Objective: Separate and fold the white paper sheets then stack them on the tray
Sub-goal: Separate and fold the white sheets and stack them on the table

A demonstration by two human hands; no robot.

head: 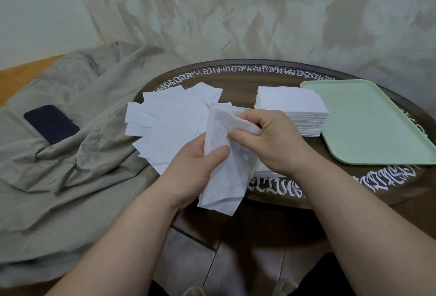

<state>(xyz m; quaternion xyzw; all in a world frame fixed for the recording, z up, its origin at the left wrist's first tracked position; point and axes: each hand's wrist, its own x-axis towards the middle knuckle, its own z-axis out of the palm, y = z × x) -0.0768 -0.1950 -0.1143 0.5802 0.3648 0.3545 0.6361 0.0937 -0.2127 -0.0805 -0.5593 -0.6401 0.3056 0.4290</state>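
Sheet (224, 166) pinched between both hands, long axis running from left hand (195, 173) below up to right hand (271, 140) above. Both sets of fingers curled onto its plies. Tray (368, 121) just right of right hand, bare.

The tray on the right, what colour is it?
Pale mint green, plain; the tray shows in the head view.

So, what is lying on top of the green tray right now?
Nothing shows on the green tray; its visible surface is bare. Its right end runs out of the picture, so that part cannot be checked. The neat stack of white sheets sits beside it on the table.
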